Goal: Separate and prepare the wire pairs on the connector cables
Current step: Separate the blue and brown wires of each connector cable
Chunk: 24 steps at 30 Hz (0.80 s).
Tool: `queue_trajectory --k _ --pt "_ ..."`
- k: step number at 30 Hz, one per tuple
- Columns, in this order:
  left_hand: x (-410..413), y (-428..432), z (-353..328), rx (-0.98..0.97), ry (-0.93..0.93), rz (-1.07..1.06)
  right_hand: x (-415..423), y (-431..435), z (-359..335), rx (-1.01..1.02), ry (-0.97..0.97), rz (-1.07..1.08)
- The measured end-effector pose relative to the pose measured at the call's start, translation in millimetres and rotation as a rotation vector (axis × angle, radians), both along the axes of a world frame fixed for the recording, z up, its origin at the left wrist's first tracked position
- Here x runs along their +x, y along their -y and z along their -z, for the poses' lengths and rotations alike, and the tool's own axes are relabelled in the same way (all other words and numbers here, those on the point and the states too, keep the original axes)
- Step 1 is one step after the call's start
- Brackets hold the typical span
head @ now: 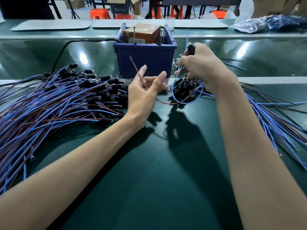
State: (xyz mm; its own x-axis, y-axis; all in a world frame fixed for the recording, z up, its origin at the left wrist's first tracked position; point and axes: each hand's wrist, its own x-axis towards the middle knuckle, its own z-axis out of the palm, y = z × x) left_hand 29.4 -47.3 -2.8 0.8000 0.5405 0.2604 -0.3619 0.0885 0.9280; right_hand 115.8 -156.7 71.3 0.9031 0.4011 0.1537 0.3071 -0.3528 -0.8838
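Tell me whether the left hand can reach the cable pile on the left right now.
Probably yes: the cable pile lies right beside the left hand, with nothing between, though that hand holds a brown wire.

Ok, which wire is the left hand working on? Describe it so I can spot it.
Find the dark blue plastic bin mid-table. Just in front of it, the left hand holds a thin brown wire. It slants up alone across the bin's face, while the piled cables are mostly blue and lie flat.
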Motion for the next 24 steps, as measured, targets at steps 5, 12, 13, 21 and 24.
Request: queue_trajectory --k 5,12,13,21,24 --pt "-5.5 5.4 -0.8 0.067 -0.001 0.145 4.1 -4.1 3.3 0.115 -0.012 0.15" --pt "-8.6 10.1 -0.2 0.18 -0.065 0.225 9.1 -3.3 0.3 0.379 -0.154 0.264" --pt "-7.5 8.7 0.1 0.154 -0.065 0.226 8.6 -3.4 0.3 0.383 -0.163 0.258" --pt "-4.5 -1.4 0.0 0.083 0.038 -0.117 3.7 -0.6 1.1 0.316 -0.152 0.2" --pt "-2.2 -1.6 2.1 0.149 0.008 -0.197 1.6 -1.9 1.7 0.292 -0.175 0.126"
